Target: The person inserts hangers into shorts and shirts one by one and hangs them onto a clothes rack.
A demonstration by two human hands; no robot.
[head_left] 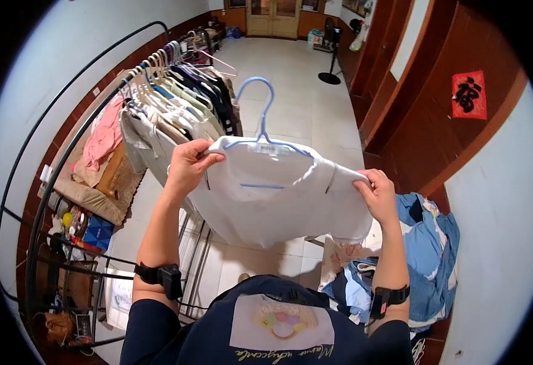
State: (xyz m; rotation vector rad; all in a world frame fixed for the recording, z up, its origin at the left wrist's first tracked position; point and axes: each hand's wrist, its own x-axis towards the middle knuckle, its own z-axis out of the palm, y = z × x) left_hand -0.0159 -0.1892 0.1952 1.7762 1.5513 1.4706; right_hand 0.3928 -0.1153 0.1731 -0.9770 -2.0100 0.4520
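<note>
A white short-sleeved top (pixel 266 210) hangs spread out on a blue hanger (pixel 263 108), its hook pointing up and away from me. My left hand (pixel 191 163) pinches the top's left shoulder between thumb and fingers. My right hand (pixel 377 193) grips the sleeve on the right side. Through the neck opening the hanger's lower bar shows. Both hands hold the fabric stretched apart in front of my chest.
A black rack (pixel 99 108) at the left bears many clothes on hangers (pixel 175 100). Behind it is a sofa (pixel 90 188) with a pink garment (pixel 103 134). Denim and other clothes (pixel 427 261) are piled at the right. A stand with a round base (pixel 329 78) stands further back.
</note>
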